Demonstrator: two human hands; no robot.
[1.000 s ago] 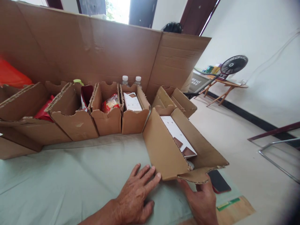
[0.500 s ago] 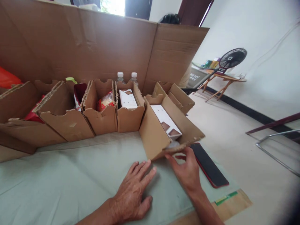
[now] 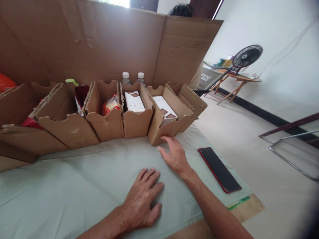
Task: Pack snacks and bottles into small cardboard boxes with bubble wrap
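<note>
My right hand [image 3: 174,155] is at the front wall of a cardboard bin [image 3: 159,131], fingertips touching the board with thumb and fingers apart. Inside that bin lies a white box with brown patterns [image 3: 165,109]. My left hand [image 3: 142,199] rests flat on the pale green cloth [image 3: 82,186], fingers spread, holding nothing. To the left stands another cardboard bin [image 3: 137,124] with a similar white box [image 3: 134,102]. Beside it is a bin [image 3: 106,125] holding a red and clear packet [image 3: 110,105].
A phone with a red edge [image 3: 219,169] lies on the cloth at right. Behind the bins stand two bottles with white caps [image 3: 125,75] and a tall cardboard panel [image 3: 119,43]. A fan [image 3: 246,56] stands on a small wooden table [image 3: 239,78]. Someone's dark hair [image 3: 181,10] shows above the panel.
My right hand has moved forward, and the cardboard bin has slid back into line with the others. My left hand stays flat on the cloth.
</note>
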